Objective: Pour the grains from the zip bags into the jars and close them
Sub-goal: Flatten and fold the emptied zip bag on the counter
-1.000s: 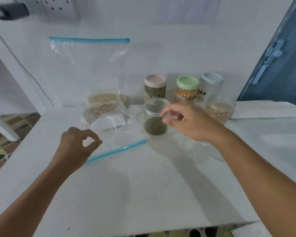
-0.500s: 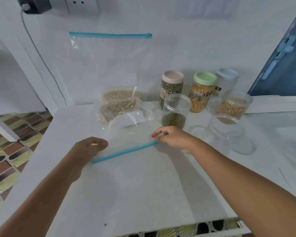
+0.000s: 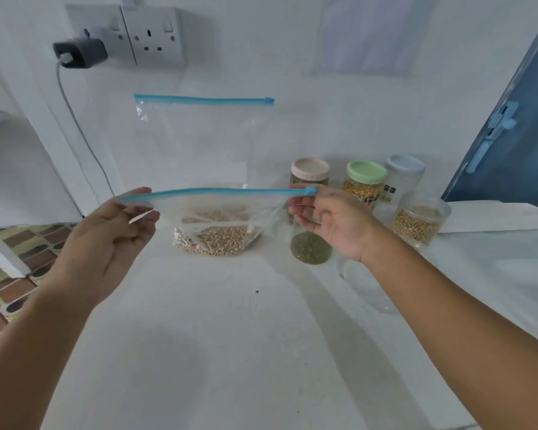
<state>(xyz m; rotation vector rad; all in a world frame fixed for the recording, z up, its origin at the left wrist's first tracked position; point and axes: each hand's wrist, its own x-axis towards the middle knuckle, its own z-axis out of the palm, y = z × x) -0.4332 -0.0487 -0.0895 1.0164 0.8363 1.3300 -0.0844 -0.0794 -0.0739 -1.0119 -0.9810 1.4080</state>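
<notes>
A clear zip bag point(image 3: 218, 231) with pale grains in its bottom hangs upright above the white table point(image 3: 218, 336). My left hand point(image 3: 112, 240) pinches the left end of its blue zip strip, and my right hand point(image 3: 330, 218) pinches the right end by the slider. Behind my right hand stands an open clear jar point(image 3: 309, 248) with green grains at its bottom. An open jar of pale grains point(image 3: 418, 220) stands at the right. A second zip bag point(image 3: 199, 135) leans against the wall behind.
Three lidded jars line the back: pink lid point(image 3: 309, 169), green lid point(image 3: 366, 172), pale blue lid point(image 3: 405, 164). An empty clear container point(image 3: 367, 287) lies under my right forearm. A wall socket with a black plug point(image 3: 80, 52) is up left. A blue door point(image 3: 516, 125) stands right.
Both hands took the ends of the blue zip strip and lifted the bag from lying flat on the table to hanging upright. The camera tilted upward.
</notes>
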